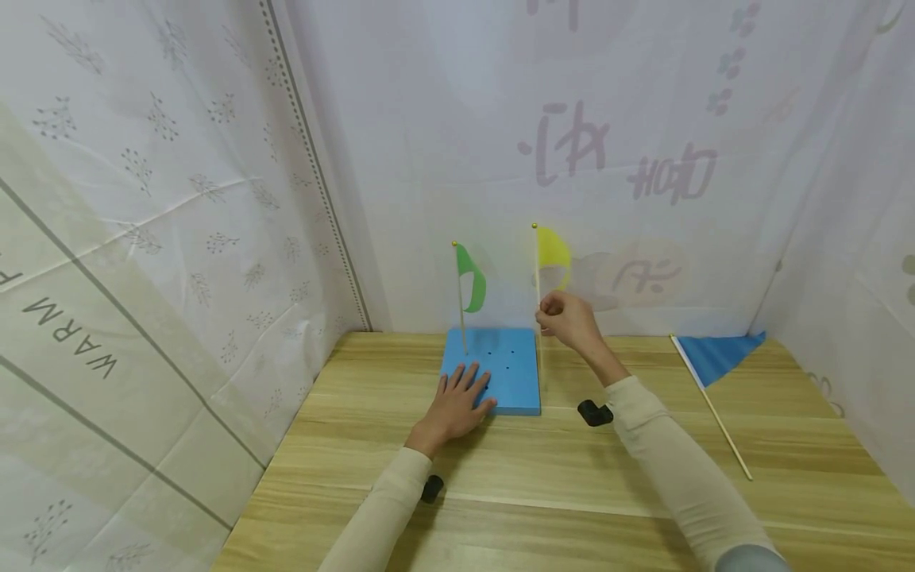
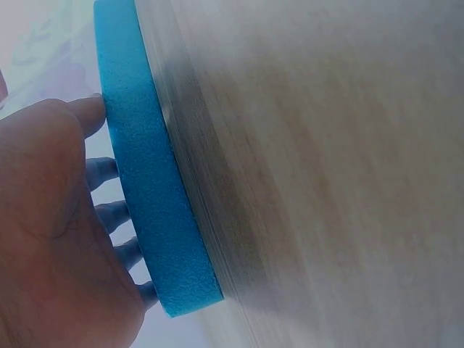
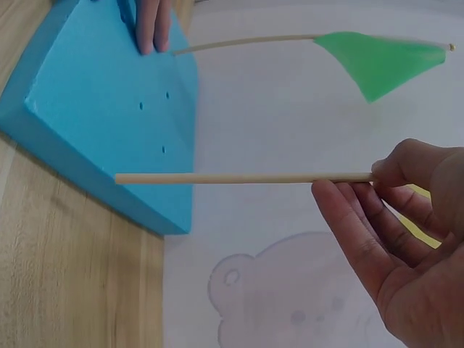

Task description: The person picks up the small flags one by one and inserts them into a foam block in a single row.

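Observation:
My left hand [image 1: 455, 403] lies with spread, straight fingers on the near left part of a blue foam block [image 1: 518, 385]. Several small holes dot the block's top. A green flag [image 1: 474, 298] stands upright in the block near its far left, just beyond my left fingertips. My right hand [image 1: 570, 319] pinches the wooden stick of a yellow flag [image 1: 554, 248] between thumb and fingers. In the right wrist view the stick's lower end [image 3: 127, 178] hangs free, apart from the block. The yellow cloth there is mostly hidden behind the hand.
A blue flag [image 1: 718, 357] lies on the wooden table [image 1: 543, 508] at the right. Black wrist-worn pieces [image 1: 595, 413] show beside both forearms. Patterned white cloth [image 1: 443, 143] hangs behind the table and along its sides.

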`<state>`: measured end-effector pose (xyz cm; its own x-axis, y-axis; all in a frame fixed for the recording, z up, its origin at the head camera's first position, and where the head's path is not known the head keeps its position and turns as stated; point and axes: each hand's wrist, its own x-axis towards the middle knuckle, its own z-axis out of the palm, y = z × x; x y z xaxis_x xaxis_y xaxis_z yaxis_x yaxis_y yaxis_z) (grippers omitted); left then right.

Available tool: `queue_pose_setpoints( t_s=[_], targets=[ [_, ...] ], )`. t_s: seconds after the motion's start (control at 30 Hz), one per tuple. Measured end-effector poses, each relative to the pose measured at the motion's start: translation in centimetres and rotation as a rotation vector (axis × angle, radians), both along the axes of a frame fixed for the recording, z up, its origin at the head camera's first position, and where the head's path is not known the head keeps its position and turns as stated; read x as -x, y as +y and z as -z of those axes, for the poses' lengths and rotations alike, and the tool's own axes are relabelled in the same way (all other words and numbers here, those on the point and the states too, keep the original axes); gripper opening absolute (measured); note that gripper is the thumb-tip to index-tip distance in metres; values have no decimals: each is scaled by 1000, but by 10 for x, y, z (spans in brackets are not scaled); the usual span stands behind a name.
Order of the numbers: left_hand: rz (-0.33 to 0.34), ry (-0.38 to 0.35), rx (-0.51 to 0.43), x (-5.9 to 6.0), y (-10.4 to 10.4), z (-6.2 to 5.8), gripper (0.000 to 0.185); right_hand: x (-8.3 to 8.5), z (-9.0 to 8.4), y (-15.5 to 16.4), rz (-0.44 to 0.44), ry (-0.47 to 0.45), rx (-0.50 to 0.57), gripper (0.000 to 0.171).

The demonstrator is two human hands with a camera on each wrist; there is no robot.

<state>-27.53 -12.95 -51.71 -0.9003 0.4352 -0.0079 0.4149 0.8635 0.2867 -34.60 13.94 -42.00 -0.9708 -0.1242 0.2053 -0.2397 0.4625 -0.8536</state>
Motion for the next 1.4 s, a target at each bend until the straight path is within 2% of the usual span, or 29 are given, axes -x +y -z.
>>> queue_pose_setpoints(
  t_s=[1.03,1.4],
  targets=[
    [-8,9,23,3,0,2,64,16,4,-46,23,111,2,11],
    [-15,8,21,2,2,3,65,22,8,-63,-13,159,3,9]
  ],
)
